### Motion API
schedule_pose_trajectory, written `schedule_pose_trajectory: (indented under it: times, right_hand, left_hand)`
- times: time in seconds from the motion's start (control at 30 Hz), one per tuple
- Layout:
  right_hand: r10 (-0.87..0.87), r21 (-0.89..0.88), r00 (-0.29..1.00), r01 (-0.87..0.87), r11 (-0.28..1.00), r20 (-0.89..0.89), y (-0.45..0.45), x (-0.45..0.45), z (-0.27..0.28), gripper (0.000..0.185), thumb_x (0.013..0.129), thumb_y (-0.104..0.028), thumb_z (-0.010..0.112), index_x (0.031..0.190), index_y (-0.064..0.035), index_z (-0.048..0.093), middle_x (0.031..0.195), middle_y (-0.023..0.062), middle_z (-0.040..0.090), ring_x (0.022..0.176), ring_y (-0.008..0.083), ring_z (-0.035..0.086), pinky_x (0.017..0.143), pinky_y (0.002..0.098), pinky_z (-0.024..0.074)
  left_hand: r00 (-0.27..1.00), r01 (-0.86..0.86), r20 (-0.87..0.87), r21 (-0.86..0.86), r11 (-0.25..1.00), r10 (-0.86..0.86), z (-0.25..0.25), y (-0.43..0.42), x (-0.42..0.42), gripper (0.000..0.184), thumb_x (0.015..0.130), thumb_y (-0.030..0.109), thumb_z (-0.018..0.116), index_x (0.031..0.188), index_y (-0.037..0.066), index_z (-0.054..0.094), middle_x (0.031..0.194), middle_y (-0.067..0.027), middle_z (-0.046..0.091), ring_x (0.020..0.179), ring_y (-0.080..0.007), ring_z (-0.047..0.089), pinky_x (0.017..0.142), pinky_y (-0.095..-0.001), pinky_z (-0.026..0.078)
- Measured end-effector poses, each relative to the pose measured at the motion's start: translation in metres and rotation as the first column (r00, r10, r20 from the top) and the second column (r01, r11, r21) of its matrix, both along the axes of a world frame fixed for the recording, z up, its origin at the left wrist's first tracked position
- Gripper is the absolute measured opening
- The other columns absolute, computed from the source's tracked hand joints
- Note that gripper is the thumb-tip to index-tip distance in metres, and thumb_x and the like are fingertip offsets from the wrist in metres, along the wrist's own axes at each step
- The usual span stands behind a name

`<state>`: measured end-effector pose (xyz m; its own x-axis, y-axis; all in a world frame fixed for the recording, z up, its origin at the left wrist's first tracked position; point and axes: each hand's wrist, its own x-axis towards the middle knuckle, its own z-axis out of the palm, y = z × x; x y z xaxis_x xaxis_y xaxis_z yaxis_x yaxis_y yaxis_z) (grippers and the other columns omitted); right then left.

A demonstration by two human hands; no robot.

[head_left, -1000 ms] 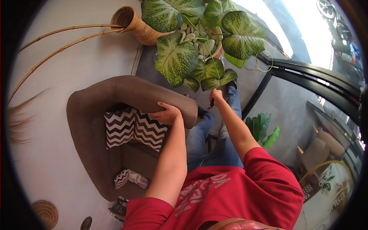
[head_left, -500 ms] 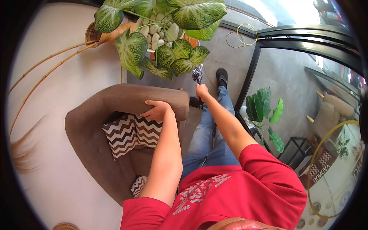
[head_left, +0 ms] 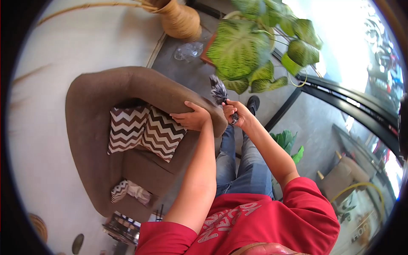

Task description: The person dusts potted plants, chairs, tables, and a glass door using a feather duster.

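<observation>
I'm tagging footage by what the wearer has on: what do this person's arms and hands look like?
The left sleeve and right sleeve are short and plain red, part of a red shirt with pale outlined lettering on the front. Below the sleeves, both arms are uncovered. The left hand and right hand wear no gloves.

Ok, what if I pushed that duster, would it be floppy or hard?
The duster would probably squash at its tip, which looks loose and fluffy. It's likely light, since the right hand alone holds it.
</observation>
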<state>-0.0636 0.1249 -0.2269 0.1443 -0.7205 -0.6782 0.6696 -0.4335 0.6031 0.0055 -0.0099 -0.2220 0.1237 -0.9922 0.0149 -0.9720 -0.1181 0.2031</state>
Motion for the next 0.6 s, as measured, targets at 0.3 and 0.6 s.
schedule_pose_trajectory:
  times: [0.3,0.6]
  right_hand:
    - [0.128,0.017,0.88,-0.135,0.991,-0.457,-0.191,-0.042,-0.054,0.029,0.101,-0.028,0.043,0.091,-0.0013,0.049,0.058,-0.0022,0.037,0.051,0.0106,0.039,0.05,0.0262,0.0366]
    - [0.325,0.576,0.66,0.201,0.792,-0.677,-0.277,-0.049,-0.115,0.039,0.102,-0.039,0.035,0.088,-0.0051,0.046,0.062,0.0016,0.037,0.05,0.0137,0.038,0.048,0.0305,0.0374]
  left_hand:
    - [1.0,-0.002,-0.007,0.083,0.997,0.002,0.0,-0.008,0.004,0.085,0.091,0.051,0.044,0.147,-0.005,0.014,0.145,-0.0261,0.028,0.124,-0.0414,0.042,0.095,-0.0511,0.039]
    - [0.997,0.052,-0.056,0.106,0.993,-0.046,0.004,-0.013,0.006,0.083,0.092,0.049,0.043,0.147,-0.005,0.012,0.145,-0.0282,0.026,0.125,-0.0435,0.04,0.096,-0.0529,0.038]
